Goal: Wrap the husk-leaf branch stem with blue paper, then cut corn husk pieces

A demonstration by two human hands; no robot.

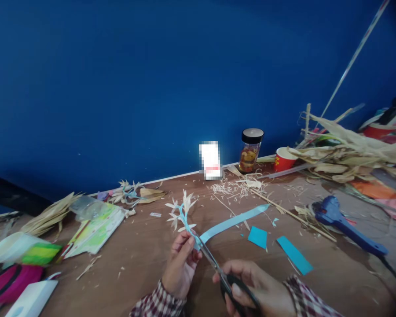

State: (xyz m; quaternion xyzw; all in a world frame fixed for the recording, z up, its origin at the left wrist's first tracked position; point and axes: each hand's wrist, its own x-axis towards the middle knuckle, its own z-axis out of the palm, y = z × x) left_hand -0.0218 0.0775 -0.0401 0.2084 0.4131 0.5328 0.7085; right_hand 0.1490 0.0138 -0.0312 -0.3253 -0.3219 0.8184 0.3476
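Pinched in the fingers of my left hand (181, 264) is the stem of a pale husk flower (187, 207), wrapped in light blue. A long light blue paper strip (232, 223) runs from that stem to the right over the table. My right hand (251, 288) is closed round the black handles of a pair of scissors (214, 263). Their blades point up and left and meet the strip beside my left fingertips. Whether the blades touch the strip or are fully closed I cannot tell. Two blue paper pieces (258, 237) lie right of the scissors.
A blue glue gun (346, 224) with a cord lies at the right. Behind stand a lidded jar (250, 152), a red paper cup (284, 159) and a lit, blurred screen (211, 160). Dry husks (359, 149) pile up at right. A pink pouch (16, 281) lies at left.
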